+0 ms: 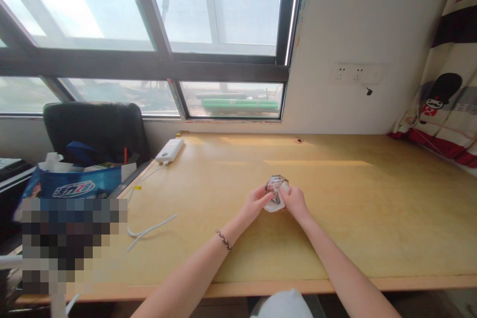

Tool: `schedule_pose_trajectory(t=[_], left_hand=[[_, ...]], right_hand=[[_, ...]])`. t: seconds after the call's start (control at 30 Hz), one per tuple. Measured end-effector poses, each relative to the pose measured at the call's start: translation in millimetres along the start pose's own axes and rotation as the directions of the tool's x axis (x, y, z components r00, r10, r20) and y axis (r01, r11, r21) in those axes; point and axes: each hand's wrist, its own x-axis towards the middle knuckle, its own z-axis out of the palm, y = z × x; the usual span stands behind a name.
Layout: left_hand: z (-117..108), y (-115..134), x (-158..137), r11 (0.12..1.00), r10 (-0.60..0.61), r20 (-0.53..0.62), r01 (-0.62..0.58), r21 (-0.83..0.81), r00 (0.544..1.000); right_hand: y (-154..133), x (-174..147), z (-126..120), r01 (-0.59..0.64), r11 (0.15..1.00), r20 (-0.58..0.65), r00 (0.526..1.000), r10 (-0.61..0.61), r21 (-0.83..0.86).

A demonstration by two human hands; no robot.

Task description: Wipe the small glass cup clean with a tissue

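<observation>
Both hands meet over the middle of the wooden table [208,258], a little above its top. Between them is a small clear, crinkled piece of plastic [276,190] with dark lines and a whitish lower part; its exact kind is hard to make out. My left hand [258,199] grips its left side, thumb laid across the front. On the opposite side my right hand [296,201] pinches the right edge with thumb and fingers. A braided bracelet [223,239] circles my left wrist. Most fingertips are hidden behind the plastic piece.
A white power bank [170,151] with a white cable [152,227] lies at the table's left side. Beyond that edge stand a black chair [95,121] and a blue bag [80,181]. A wall socket [350,73] and a curtain [443,79] are at the right.
</observation>
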Motion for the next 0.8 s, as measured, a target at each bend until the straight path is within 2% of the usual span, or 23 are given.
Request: schedule_pose_trajectory(t=[0.1, 0.2, 0.27, 0.33, 0.43, 0.5, 0.67, 0.8], left_hand=[[-1, 1, 0, 0.999, 0.026, -0.056, -0.024, 0.027, 0.998], [-2, 1, 1, 0.997, 0.027, -0.077, -0.022, 0.068, 0.997], [-1, 1, 1, 0.998, 0.013, -0.068, -0.008, 0.069, 0.998], [2, 0, 0, 0.998, 0.023, -0.047, -0.02, 0.06, 0.999], [7, -1, -1, 0.997, 0.076, -0.01, -0.076, 0.034, 0.997], [8, -2, -1, 0.995, 0.094, 0.007, -0.094, 0.022, 0.996], [1, -4, 1, 0.997, 0.041, -0.039, -0.043, -0.063, 0.998], [-1, 2, 2, 0.987, -0.033, -0.013, 0.031, -0.16, 0.999]], right_hand=[[-5, -1, -4, 0.101, 0.99, -0.047, 0.993, -0.106, -0.096], [-5, -1, -3, 0.147, 0.973, -0.076, 0.984, -0.162, -0.178], [-3, -1, -1, 0.128, 0.971, -0.09, 0.985, -0.149, -0.201], [-1, 0, 1, 0.062, 0.984, -0.082, 0.994, -0.077, -0.17], [2, 1, 4, -0.037, 0.998, -0.001, 0.999, 0.037, -0.057], [4, 0, 6, -0.055, 0.998, 0.055, 0.997, 0.056, -0.007], [4, 1, 5, -0.018, 1.0, 0.073, 0.997, 0.017, 0.008], [0, 1, 2, 0.115, 0.992, 0.018, 0.993, -0.114, -0.047]])
